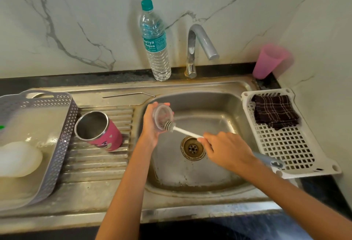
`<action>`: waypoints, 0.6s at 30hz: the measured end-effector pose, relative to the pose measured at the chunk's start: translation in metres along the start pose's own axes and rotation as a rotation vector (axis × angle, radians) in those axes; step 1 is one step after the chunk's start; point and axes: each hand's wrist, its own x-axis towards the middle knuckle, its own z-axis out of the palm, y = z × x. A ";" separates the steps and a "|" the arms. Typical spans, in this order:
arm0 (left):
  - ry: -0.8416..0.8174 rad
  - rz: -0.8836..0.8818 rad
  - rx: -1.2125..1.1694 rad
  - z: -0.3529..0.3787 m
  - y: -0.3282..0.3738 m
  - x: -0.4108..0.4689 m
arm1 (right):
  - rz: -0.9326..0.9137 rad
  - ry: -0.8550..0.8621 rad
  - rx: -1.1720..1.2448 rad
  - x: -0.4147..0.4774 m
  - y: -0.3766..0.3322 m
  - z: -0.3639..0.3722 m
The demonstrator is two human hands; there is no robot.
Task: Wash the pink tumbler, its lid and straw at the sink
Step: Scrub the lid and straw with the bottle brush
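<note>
While left hand (150, 125) grips round clear lid (162, 114), right hand (229, 151) pinches thin white bristle brush (185, 132).

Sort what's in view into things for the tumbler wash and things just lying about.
For the job: lid in the left hand; brush in the right hand; pink tumbler on the drainboard; metal straw on the sink ledge; tap.
Lying about: water bottle; pink plastic cup; dark cloth in the white basket; grey basket.
</note>
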 end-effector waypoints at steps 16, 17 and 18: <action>0.032 0.081 0.216 0.000 -0.013 -0.001 | 0.041 -0.015 0.054 0.018 0.017 -0.005; 0.023 0.080 0.215 -0.001 -0.012 -0.002 | 0.058 -0.005 0.040 0.022 0.022 -0.005; 0.024 0.091 0.214 0.000 -0.010 -0.002 | 0.067 -0.006 0.034 0.023 0.023 -0.003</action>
